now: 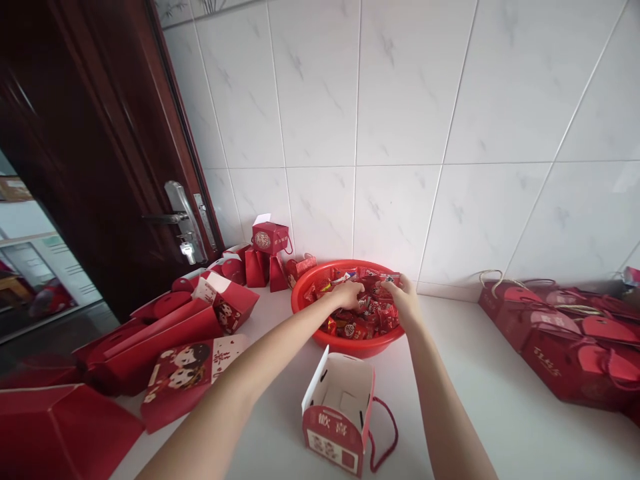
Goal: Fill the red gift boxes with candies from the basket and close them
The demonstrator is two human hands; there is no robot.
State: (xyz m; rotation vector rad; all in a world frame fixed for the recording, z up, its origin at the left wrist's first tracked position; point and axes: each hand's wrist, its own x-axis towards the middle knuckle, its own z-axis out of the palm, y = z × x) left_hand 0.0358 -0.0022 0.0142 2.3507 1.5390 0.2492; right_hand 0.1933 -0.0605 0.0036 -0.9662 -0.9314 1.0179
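Left forearm (260, 370) and right forearm (440, 387), both bare to the lower edge of view, slender, smooth in outline, tapering to narrow wrists (414, 323), left hand (349, 294) and right hand (406, 299) likewise bare, slim-fingered

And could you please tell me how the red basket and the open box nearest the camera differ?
The red basket is wide and rounded; the open box is smaller and straight-sided. The basket holds many wrapped packets, while the box shows its pale inside. The box has a cord handle; the basket shows none. Both are open-topped.
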